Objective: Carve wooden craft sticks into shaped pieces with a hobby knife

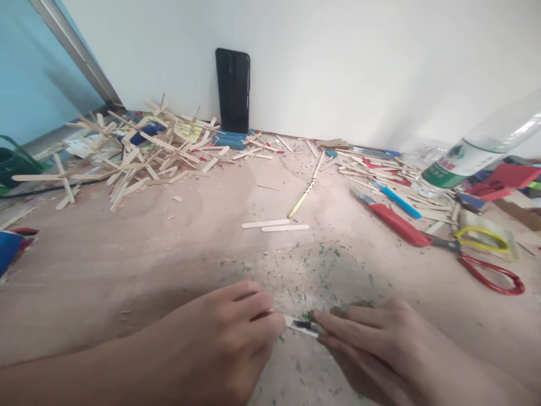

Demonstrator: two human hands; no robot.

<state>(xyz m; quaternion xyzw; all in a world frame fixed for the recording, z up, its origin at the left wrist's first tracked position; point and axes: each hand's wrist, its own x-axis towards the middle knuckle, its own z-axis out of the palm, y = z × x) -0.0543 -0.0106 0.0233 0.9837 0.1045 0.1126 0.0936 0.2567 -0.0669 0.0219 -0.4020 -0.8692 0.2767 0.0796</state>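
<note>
Near the front of the table, my left hand [249, 332] is closed, its fingers pinching one end of a pale, flat wooden craft stick [301, 328]. My right hand [376, 338] grips a slim tool with a dark tip [302, 325], lying against the stick. Most of that tool is hidden by the fingers, so its kind is unclear. Small green shavings [325, 259] are scattered around and beyond both hands. Two loose craft sticks [285, 228] lie side by side farther back, touching or nearly so. A thin yellow, dark-marked stick [301, 203] points toward them.
At back left is a heap of craft sticks [156, 149], some crossed. A black phone [233, 93] leans against the wall. On the right lie a red-handled knife [397, 224], a blue pen-like item [397, 199], scissors [492, 273] and a tilted plastic bottle [465, 160].
</note>
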